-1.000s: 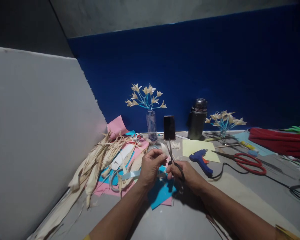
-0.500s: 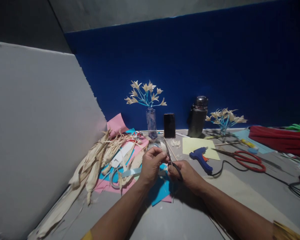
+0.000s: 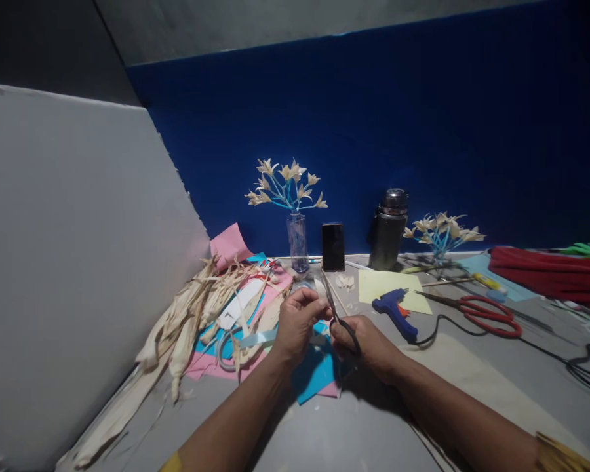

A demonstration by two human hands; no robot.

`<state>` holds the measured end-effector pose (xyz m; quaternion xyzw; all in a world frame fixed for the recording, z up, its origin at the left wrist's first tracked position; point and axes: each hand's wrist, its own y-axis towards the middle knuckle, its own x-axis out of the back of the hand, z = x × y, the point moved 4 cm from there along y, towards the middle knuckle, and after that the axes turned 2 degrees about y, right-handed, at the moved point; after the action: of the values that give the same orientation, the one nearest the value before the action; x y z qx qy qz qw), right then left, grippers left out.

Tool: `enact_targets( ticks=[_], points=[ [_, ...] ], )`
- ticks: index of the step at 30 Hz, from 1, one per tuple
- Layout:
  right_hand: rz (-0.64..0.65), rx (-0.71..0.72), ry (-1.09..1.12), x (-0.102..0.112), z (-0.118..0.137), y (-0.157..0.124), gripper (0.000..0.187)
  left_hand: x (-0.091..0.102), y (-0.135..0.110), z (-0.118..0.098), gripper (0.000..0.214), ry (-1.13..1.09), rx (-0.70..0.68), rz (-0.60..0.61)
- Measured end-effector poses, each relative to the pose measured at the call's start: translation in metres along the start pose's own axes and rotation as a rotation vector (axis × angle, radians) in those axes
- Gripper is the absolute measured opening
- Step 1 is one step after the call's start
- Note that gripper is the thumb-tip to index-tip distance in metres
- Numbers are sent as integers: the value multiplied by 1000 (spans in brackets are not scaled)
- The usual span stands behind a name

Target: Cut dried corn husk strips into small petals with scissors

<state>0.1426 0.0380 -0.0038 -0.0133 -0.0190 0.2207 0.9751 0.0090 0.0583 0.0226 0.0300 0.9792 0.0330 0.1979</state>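
Observation:
My left hand (image 3: 296, 328) is closed in a pinch at the middle of the table, its fingertips pressed together on a thin, pale piece of corn husk (image 3: 319, 287) that rises above them. Close by on the right, my right hand (image 3: 368, 342) grips a pair of black-handled scissors (image 3: 331, 298). Their blades point up and away, right beside the left fingertips. Whether the blades touch the husk is hard to make out. Blue paper (image 3: 313, 379) lies under both hands, and a strip of light-blue ribbon (image 3: 258, 339) runs out to the left of my left wrist.
Dried corn husks (image 3: 187, 321) and coloured paper heap up at left. Behind stand a glass vase (image 3: 299, 242) of husk flowers, a phone (image 3: 333, 247) and a flask (image 3: 389, 229). To the right lie a blue glue gun (image 3: 397, 316) with its cord and red-handled scissors (image 3: 491, 316).
Both hands hold almost the same place. The black scissors' handles have shifted very slightly in my right hand.

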Motion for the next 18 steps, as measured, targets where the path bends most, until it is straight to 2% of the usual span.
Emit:
enact_targets(
  ticks=[7,11,15,18],
  points=[
    [14,8,-21,1,-2,0,57,2,1,2,21,-5,-9,12],
    [-24,10,2,1,-1,1,56,1,1,1,22,-9,12,16],
    [-207,36,78,8,5,1,42,1,-1,4,22,16,41,27],
    [-341,79,136,14,11,1,41,1,-2,11,22,46,74,23]
  ],
)
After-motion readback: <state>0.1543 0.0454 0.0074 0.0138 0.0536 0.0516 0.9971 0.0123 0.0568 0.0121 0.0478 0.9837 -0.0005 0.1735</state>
